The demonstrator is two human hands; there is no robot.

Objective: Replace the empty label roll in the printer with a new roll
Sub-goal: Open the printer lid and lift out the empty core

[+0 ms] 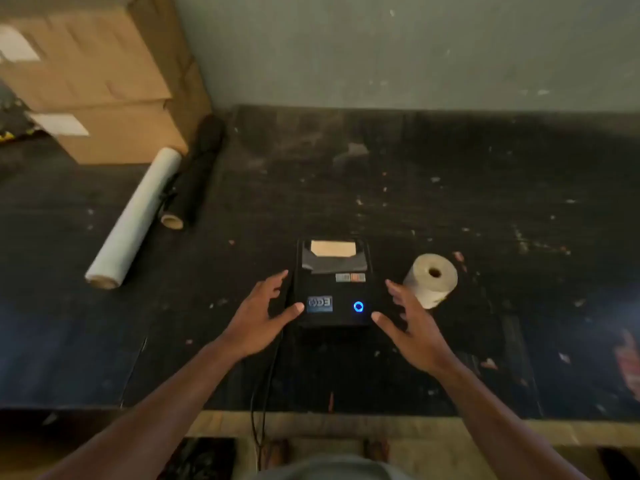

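Both the left hand and right hand hover spread and empty beside the printer, new roll waiting right; I judge opening the cover comes next.

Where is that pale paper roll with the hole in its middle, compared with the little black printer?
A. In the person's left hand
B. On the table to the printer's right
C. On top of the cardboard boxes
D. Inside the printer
B: the paper roll lies on the dark table just right of the printer, beyond the open right hand, which does not hold it.
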